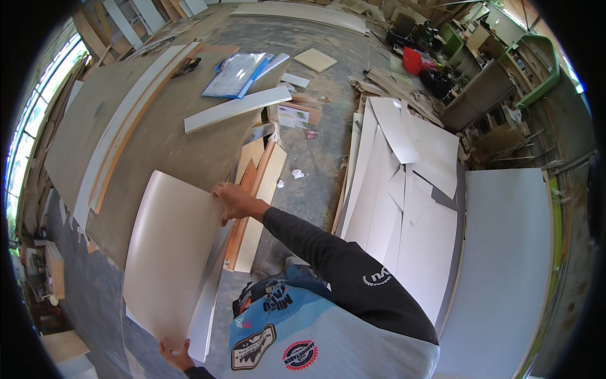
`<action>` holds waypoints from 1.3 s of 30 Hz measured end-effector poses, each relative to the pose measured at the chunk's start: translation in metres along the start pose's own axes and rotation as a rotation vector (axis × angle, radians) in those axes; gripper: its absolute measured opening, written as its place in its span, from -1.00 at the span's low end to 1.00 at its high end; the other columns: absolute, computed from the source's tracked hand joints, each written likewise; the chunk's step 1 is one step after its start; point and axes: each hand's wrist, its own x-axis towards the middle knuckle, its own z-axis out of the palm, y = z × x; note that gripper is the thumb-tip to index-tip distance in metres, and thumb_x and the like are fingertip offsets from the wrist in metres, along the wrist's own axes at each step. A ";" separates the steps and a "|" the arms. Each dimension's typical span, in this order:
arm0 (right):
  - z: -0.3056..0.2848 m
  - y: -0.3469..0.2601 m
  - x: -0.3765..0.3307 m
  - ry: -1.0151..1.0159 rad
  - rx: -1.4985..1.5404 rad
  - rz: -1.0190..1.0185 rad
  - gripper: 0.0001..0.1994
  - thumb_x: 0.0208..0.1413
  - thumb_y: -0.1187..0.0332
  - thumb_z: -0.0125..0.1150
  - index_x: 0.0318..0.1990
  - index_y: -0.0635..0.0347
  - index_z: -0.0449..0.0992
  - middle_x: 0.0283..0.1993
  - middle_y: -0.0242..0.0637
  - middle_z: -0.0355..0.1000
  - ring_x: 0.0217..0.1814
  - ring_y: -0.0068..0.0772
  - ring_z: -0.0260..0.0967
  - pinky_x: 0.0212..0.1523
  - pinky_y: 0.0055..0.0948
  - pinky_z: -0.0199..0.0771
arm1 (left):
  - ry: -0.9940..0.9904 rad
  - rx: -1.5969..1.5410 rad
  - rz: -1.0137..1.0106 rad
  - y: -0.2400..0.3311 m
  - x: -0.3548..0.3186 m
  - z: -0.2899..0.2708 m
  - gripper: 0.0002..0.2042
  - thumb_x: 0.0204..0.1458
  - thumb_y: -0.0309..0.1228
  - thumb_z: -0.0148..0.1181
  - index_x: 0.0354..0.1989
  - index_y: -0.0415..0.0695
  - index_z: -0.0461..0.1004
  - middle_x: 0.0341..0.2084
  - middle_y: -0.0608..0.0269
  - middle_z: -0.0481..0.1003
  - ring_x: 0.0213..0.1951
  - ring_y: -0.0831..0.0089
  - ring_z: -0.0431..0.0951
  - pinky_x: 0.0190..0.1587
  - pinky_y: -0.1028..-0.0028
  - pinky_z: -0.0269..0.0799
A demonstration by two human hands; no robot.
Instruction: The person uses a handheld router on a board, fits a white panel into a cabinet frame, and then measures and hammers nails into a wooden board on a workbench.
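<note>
pale glossy sheet, gently bowed
i see it at the table's near end, long axis near to far, far end rightward; fingers clamped on it, right hand at far corner, left hand at near edge.

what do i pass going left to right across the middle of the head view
Bright window, bent cream sheet, right hand, crumpled white scrap, pile of white sheets, large pale board
</note>
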 end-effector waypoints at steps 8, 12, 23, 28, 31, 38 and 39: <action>0.008 -0.011 0.029 0.129 0.441 0.291 -0.63 -0.13 0.44 0.53 -0.20 0.35 0.47 -0.27 -0.24 0.53 -0.22 -0.43 0.49 -0.16 -0.44 0.48 | -0.034 -0.302 -0.054 0.015 0.025 -0.022 -0.18 -0.37 -0.62 0.51 0.23 -0.27 0.34 0.12 0.14 0.34 0.09 0.23 0.42 0.06 0.26 0.46; 0.033 0.005 0.032 0.277 0.918 0.266 -0.75 -0.04 0.52 0.45 -0.22 0.32 0.51 -0.23 -0.31 0.53 -0.19 -0.46 0.48 -0.12 -0.49 0.48 | -0.194 -0.624 -0.196 0.013 0.032 -0.027 -0.24 -0.16 -0.62 0.41 0.30 -0.32 0.21 0.13 0.07 0.35 0.09 0.21 0.41 0.14 0.24 0.41; 0.037 0.044 0.059 0.398 1.028 -0.009 -0.77 0.05 0.49 0.40 -0.13 0.19 0.55 -0.20 -0.46 0.48 -0.10 -0.62 0.42 -0.03 -0.51 0.50 | -0.074 -0.584 -0.104 0.020 0.095 -0.017 -0.37 0.02 -0.22 0.33 0.22 -0.32 0.34 0.02 0.03 0.45 -0.03 0.24 0.47 0.02 0.32 0.38; -0.012 0.003 0.096 0.533 1.138 -0.058 -0.82 0.08 0.59 0.30 -0.15 0.23 0.57 -0.19 -0.39 0.51 -0.15 -0.56 0.45 -0.05 -0.50 0.53 | 0.072 -0.689 0.054 0.097 0.154 -0.036 -0.44 0.11 -0.37 0.24 0.25 -0.40 0.29 0.12 0.01 0.42 0.10 0.30 0.42 0.19 0.40 0.27; -0.037 -0.032 0.115 0.582 1.287 -0.156 -0.80 0.12 0.68 0.18 -0.10 0.32 0.54 -0.15 -0.30 0.54 -0.10 -0.49 0.48 0.06 -0.47 0.50 | 0.142 -0.792 0.046 0.127 0.192 -0.043 -0.46 0.07 -0.55 0.22 0.26 -0.40 0.29 0.12 0.03 0.43 0.10 0.34 0.42 0.19 0.43 0.27; -0.052 -0.023 0.133 0.584 1.258 -0.097 -0.73 0.11 0.69 0.17 -0.03 0.30 0.53 -0.04 -0.27 0.54 0.00 -0.49 0.45 0.06 -0.52 0.44 | 0.182 -0.881 0.160 0.136 0.242 -0.019 -0.47 0.04 -0.62 0.20 0.25 -0.36 0.33 0.07 0.10 0.49 0.05 0.43 0.47 0.17 0.47 0.30; -0.042 -0.019 0.132 0.575 1.266 -0.066 -0.73 0.11 0.69 0.17 -0.03 0.30 0.53 -0.02 -0.30 0.53 0.03 -0.50 0.44 0.07 -0.54 0.43 | 0.201 -0.864 0.129 0.125 0.241 -0.013 -0.47 0.03 -0.64 0.19 0.25 -0.34 0.33 0.04 0.15 0.51 0.01 0.45 0.50 0.13 0.49 0.34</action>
